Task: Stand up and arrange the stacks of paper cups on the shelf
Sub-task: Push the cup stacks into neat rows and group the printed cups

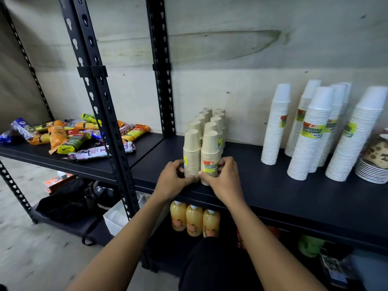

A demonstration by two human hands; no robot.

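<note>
Gripping fingers: the fingers [226, 162] of the right hand [223, 179] are curled round the foot of the right front stack [210, 152]; those of the left hand [171, 182] are curled round the foot of the left front stack [191, 154]. The thumbs are brought almost together in front, low between the two stacks.
Front stacks: both are stood upright, mouth down, touching side by side at the front edge of the shelf [283, 198], at the head of two rows.
Handling: nested paper cups are judged light and a little springy. A tall column may be expected to bend or part at a joint if taken high, and the thin walls to crush under a hard squeeze. A low, gentle hold near the base, with the stack slid rather than lifted, is judged safest.
Looks: pale beige paper, finely ribbed by the nested rims, each front stack banded by a yellow-green and orange label; the print is too blurred to be read.
Beige rows [206, 117]: further stacks are lined up behind, back towards the wall.
White cup stacks [310, 131]: taller ones are stood well apart to the right, loosely grouped.
Beyond: snack packets [69, 135] are heaped on the neighbouring shelf to the left; juice bottles [194, 220] are seen on the level below.
</note>
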